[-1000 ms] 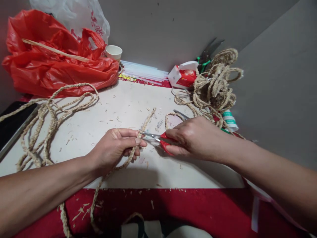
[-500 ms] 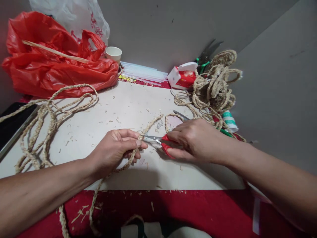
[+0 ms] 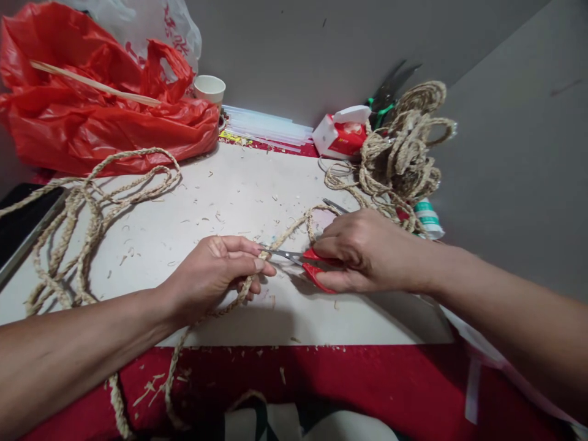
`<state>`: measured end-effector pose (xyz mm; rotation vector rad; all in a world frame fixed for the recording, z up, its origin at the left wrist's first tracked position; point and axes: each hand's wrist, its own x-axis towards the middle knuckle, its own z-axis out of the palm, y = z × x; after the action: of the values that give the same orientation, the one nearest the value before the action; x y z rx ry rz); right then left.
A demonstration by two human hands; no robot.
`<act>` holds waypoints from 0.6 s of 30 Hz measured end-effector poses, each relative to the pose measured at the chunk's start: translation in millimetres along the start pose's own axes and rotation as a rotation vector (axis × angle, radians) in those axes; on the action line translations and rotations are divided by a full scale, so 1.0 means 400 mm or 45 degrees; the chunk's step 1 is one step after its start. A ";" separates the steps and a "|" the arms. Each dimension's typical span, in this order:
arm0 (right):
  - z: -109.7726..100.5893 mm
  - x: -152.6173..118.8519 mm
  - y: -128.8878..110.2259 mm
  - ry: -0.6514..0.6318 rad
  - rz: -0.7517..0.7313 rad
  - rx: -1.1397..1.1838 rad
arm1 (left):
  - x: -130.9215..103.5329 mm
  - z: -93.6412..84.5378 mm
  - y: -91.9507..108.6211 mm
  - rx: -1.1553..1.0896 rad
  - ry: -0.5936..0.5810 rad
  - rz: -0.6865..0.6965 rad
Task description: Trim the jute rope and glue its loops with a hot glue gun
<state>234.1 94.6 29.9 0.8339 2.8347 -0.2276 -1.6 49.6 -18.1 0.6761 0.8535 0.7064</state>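
At the table [image 3: 257, 177], left hand [image 3: 220, 268] pinching rope [image 3: 245, 290], right hand [image 3: 362, 252] holding scissors [image 3: 290, 255]

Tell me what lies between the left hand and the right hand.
In the head view, the red-handled scissors reach from the right hand to the braided rope held in the left hand. Rope also arcs across the gap.

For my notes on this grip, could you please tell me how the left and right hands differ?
The left hand pinches the braided rope, while the right hand grips the red-handled scissors. The left hand's index finger is nearly straight; the right hand is more curled. Both hands are bare and held over the white surface.
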 end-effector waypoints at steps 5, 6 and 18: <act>0.002 -0.012 0.004 -0.003 -0.054 0.028 | 0.001 0.000 0.000 0.022 -0.029 0.000; 0.004 -0.014 0.006 0.001 -0.057 0.029 | 0.001 0.000 0.001 0.024 -0.032 -0.001; 0.000 -0.030 0.012 0.088 -0.045 -0.005 | 0.002 -0.002 0.001 -0.022 -0.065 0.052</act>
<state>246.4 92.4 32.0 0.8068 2.9148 -0.2016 -1.9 50.8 -18.5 0.6950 0.7877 0.7294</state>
